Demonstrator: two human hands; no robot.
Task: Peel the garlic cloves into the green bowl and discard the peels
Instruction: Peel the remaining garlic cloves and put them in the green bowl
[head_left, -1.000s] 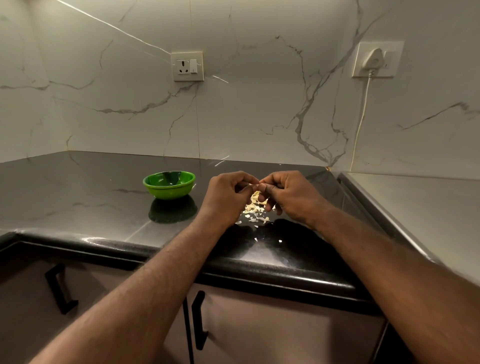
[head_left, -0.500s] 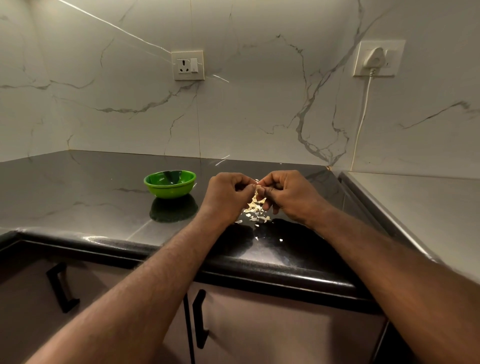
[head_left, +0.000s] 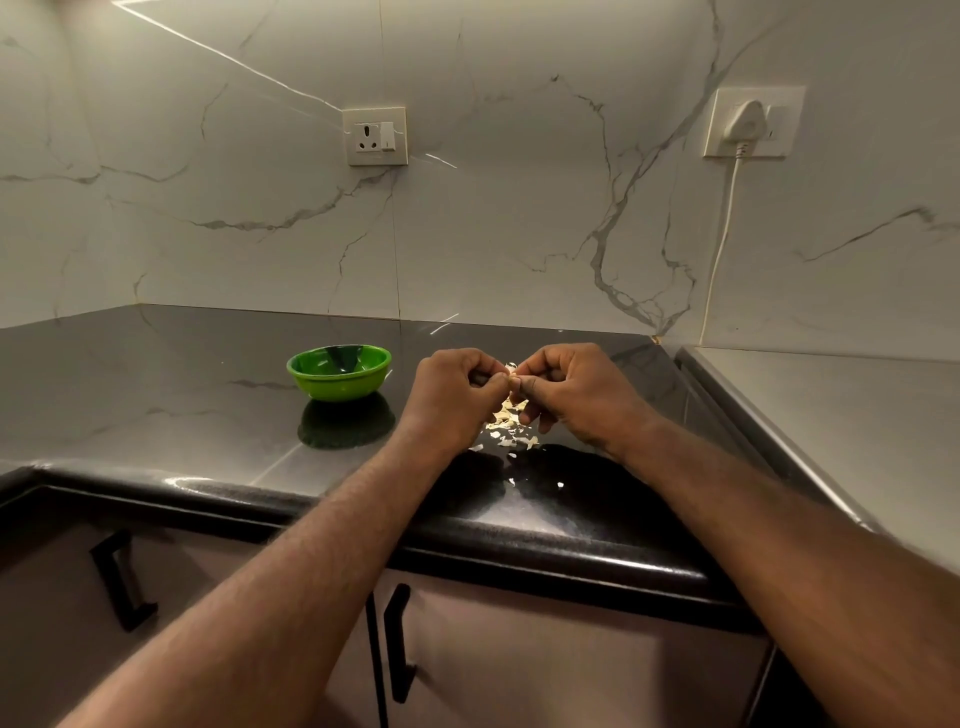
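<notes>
Mid-peel, frame centre: pinched garlic clove (head_left: 511, 369) between left hand (head_left: 449, 397), right hand (head_left: 576, 389). Next likely needed drop into green bowl (head_left: 337, 387).

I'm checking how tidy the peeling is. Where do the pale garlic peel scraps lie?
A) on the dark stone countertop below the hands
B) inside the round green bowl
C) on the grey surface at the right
A: the pale garlic peel scraps lie on the dark stone countertop below the left hand and right hand, which pinch a garlic clove, apart from the round green bowl.
</notes>
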